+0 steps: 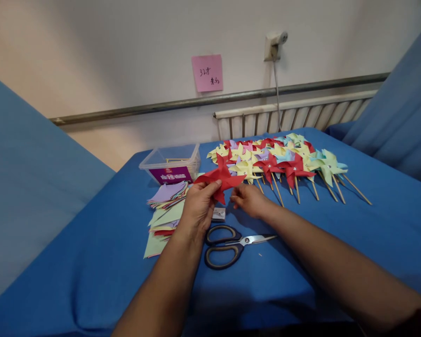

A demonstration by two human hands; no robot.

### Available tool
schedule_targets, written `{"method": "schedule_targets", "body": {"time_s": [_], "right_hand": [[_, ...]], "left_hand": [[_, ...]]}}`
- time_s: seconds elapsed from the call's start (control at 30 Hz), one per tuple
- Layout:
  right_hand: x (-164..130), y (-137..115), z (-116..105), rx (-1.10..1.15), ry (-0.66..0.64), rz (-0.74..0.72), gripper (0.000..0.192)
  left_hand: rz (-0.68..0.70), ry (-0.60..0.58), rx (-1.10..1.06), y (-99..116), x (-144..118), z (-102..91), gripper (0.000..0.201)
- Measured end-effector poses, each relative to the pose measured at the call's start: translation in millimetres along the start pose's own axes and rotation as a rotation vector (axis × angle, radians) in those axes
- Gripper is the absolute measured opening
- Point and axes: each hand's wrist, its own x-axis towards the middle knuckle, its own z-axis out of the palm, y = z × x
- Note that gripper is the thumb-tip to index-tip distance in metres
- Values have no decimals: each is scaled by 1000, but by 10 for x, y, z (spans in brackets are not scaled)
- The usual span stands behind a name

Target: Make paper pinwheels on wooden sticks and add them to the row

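Observation:
My left hand (pixel 200 203) is closed on a red paper pinwheel (pixel 221 177), its thumb pressed at the middle of the folded paper. No stick shows on this pinwheel. Just right of it, apart from the paper, my right hand (pixel 250 200) has its fingers curled together; whatever they hold, if anything, is hidden. A small white box (pixel 219 214) lies below the pinwheel, partly covered by my left hand. Closer to me, scissors (pixel 235 243) with dark handles rest on the blue cloth, blades slightly apart and pointing right.
Stacked coloured paper sheets (pixel 164 215) lie left of my left hand. Behind them stands a clear plastic box (pixel 154 161) with thin sticks inside. Finished pinwheels on sticks (pixel 294 166) cover the back right of the blue table (pixel 101 262). A radiator (pixel 301 112) and wall rail border the back.

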Motion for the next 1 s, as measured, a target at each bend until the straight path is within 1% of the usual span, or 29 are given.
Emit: {"method": "schedule_targets", "body": {"time_s": [0.17, 0.23, 0.3, 0.4, 0.5, 0.6, 0.7, 0.8, 0.9, 1.0], "right_hand": [[55, 67, 60, 317, 50, 52, 8], [66, 61, 51, 407, 91, 53, 13], [76, 45, 26, 484, 138, 51, 18], [84, 16, -21, 592, 207, 64, 19], [76, -27, -60, 646, 213, 87, 17], [60, -79, -89, 701, 229, 106, 16], [55, -116, -132, 785, 329, 105, 25], [56, -135, -206, 866, 413, 85, 38], [48, -155, -282, 892, 444, 54, 43], [22, -190, -313, 878, 423, 3, 40]], "left_hand": [[-7, 13, 12, -6, 14, -9, 25], [-1, 20, 35, -14, 22, -18, 28], [24, 42, 77, -25, 31, -25, 30], [75, 81, 134, -45, 54, -38, 31], [104, 85, 147, -65, 92, -62, 30], [106, 82, 156, -85, 134, -92, 33], [103, 84, 168, -109, 162, -112, 37], [121, 93, 199, -144, 174, -115, 36], [176, 115, 299, -186, 179, -117, 30], [279, 166, 456, -223, 179, -119, 21]]}}
